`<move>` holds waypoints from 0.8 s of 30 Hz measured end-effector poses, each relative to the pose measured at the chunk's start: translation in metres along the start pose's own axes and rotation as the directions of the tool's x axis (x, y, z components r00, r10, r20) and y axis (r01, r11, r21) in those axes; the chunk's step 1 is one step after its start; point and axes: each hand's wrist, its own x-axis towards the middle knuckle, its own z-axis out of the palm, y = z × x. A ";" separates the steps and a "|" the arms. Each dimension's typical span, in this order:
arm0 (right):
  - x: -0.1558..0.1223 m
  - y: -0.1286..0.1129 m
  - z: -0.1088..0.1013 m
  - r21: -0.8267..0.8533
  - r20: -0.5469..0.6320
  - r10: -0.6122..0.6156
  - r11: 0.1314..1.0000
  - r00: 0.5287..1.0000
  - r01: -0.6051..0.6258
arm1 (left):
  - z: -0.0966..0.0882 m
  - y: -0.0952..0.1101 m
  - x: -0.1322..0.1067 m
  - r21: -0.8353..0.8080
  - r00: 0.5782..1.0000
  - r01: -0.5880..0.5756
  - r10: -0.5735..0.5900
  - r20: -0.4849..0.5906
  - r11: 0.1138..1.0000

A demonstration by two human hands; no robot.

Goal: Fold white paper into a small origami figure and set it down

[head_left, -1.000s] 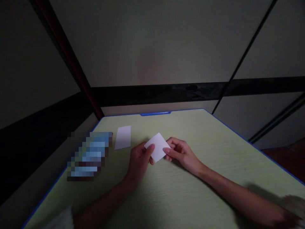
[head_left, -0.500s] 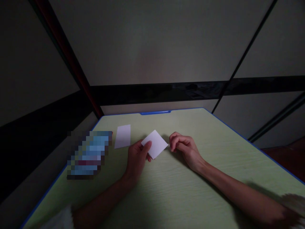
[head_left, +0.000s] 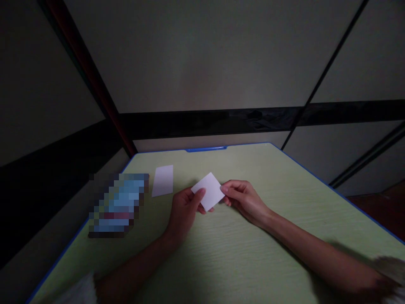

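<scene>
A small white square of paper (head_left: 210, 195) is held above the table, turned so that its corners point up, down and sideways. My left hand (head_left: 185, 211) pinches its left corner, thumb on top and fingers underneath. At the right corner, my right hand (head_left: 245, 198) has closed its thumb and index finger on the paper. Whether the square is a single sheet or folded layers I cannot tell. Left of my left hand, another white piece of paper (head_left: 163, 180), a rectangle, lies flat on the table.
The light green table (head_left: 278, 266) has a blue edge and a blue handle-like piece (head_left: 206, 149) at its far side. On the left lies a blurred-out, bluish flat object (head_left: 122, 204). Dark-banded panels (head_left: 202, 63) stand directly behind the table.
My right hand, which was just off the paper's right corner, now pinches that corner. The square and my left hand have shifted slightly to the right.
</scene>
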 end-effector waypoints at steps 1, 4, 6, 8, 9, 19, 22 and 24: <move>0.000 0.000 -0.001 0.047 0.016 0.034 0.998 0.999 -0.034 | 0.000 0.000 0.000 -0.001 1.000 0.000 0.000 -0.009 1.000; 0.001 -0.002 -0.001 0.150 0.074 0.111 0.981 0.991 -0.121 | 0.000 0.000 0.000 -0.007 1.000 0.003 -0.003 -0.002 1.000; 0.000 -0.003 -0.002 0.181 0.091 0.127 0.973 0.988 -0.142 | 0.000 -0.001 -0.001 -0.009 1.000 0.004 -0.004 0.011 1.000; 0.000 -0.003 -0.003 0.196 0.101 0.129 0.970 0.986 -0.147 | 0.000 -0.002 -0.001 -0.012 1.000 0.004 -0.003 0.017 1.000; 0.000 -0.003 -0.003 0.199 0.104 0.131 0.968 0.986 -0.150 | 0.000 -0.002 -0.001 -0.017 1.000 0.003 -0.002 0.017 1.000; 0.000 -0.002 -0.003 0.130 0.037 0.113 0.985 0.993 -0.117 | 0.002 0.003 -0.003 -0.019 1.000 0.026 -0.027 -0.010 0.999; 0.000 -0.001 -0.003 0.047 0.005 0.080 0.996 0.997 -0.080 | 0.002 0.004 -0.003 -0.007 0.999 0.036 -0.036 -0.017 0.999; -0.001 0.000 -0.002 -0.031 -0.019 0.039 0.999 0.999 -0.040 | 0.002 0.004 -0.003 -0.012 0.999 0.039 -0.039 -0.011 0.999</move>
